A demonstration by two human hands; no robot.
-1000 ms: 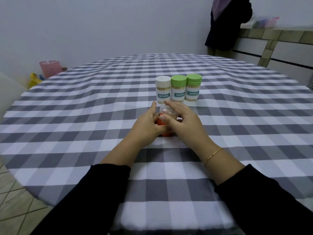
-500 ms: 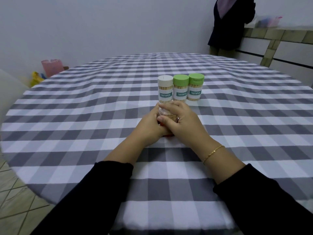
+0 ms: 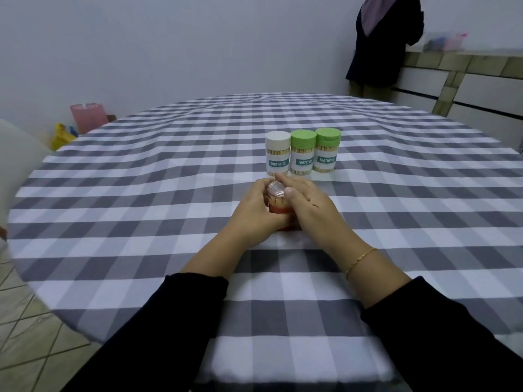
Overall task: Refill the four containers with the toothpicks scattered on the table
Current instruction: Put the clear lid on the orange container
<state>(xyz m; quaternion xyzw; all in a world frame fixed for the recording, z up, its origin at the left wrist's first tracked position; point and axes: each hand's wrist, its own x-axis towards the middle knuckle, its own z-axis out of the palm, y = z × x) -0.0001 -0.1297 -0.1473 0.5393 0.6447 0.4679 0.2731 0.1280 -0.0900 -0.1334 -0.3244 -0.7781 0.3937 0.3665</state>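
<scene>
A small red toothpick container (image 3: 278,205) with a clear lid stands on the checked tablecloth (image 3: 141,222), toothpicks showing inside. My left hand (image 3: 254,210) wraps round its left side. My right hand (image 3: 307,203) holds its right side, fingers over the lid and thumb at the rim. Just behind stand three closed toothpick containers in a row: a white-lidded one (image 3: 277,154), a green-lidded one (image 3: 302,152) and another green-lidded one (image 3: 327,149). I see no loose toothpicks on the cloth.
The round table's edge curves near on the left, with tiled floor (image 3: 25,335) below. A pink bin (image 3: 87,117) and a yellow bag (image 3: 62,135) sit by the far wall. A person in dark clothes (image 3: 382,43) stands at a counter at the back right.
Both hands stayed on the red container; the right hand's fingers shifted over the clear lid. The camera moved slightly.
</scene>
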